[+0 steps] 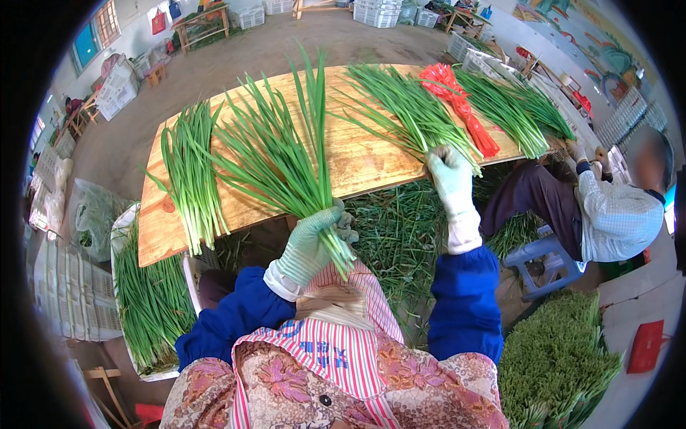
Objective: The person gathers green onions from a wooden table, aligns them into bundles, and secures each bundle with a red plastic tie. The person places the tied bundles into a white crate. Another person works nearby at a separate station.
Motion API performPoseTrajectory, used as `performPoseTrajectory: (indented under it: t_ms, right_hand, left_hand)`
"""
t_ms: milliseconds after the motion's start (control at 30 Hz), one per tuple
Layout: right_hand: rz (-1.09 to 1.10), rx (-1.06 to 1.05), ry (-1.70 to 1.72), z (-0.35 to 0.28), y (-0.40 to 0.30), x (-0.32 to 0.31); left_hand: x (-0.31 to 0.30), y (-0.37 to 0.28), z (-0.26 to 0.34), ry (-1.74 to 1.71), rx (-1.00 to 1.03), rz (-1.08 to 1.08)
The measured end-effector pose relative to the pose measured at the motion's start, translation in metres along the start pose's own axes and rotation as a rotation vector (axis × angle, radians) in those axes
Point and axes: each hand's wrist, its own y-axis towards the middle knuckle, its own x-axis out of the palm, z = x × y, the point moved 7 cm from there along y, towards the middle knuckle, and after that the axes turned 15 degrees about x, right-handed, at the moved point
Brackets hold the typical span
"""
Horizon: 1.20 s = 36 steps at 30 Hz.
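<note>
My left hand (pixel 313 241), in a pale green knitted glove, is closed around the lower stems of a bunch of garlic chives (pixel 284 166), whose leaves fan out over the wooden board. My right hand (pixel 449 174), gloved alike, has its fingers at the stem end of a pile of chives (pixel 407 107) on the board; whether it grips any stems is hidden. Another bunch (pixel 193 166) lies at the board's left. Red plastic ties (pixel 461 107) rest on the right side, between the pile and further chives (pixel 504 112).
The wooden board (pixel 359 155) spans the front. Loose leaves (pixel 396 236) cover the floor below it. A crate of chives (pixel 153 300) stands at left, a heap of bundled chives (pixel 557 359) at lower right. A person (pixel 616 209) sits at right near a blue stool (pixel 546 263).
</note>
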Motion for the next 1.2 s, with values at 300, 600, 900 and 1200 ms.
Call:
performPoseTrajectory:
  t_ms: [300, 600, 900, 1200]
  right_hand:
    - [-0.361, -0.252, -0.206, -0.020, -0.111, 0.069]
    - [-0.363, -0.231, -0.211, -0.011, -0.110, 0.053]
    - [-0.184, -0.293, -0.739, 0.001, -0.060, -0.010]
    - [0.264, -0.230, -1.188, 0.011, 0.050, 0.020]
  left_hand:
    - [-0.001, 0.007, -0.022, 0.087, -0.015, 0.002]
    - [-0.012, 0.007, -0.020, 0.168, -0.035, 0.075]
    - [0.014, 0.002, 0.023, 0.081, 0.120, -0.057]
    - [0.014, -0.003, 0.013, 0.044, 0.048, -0.017]
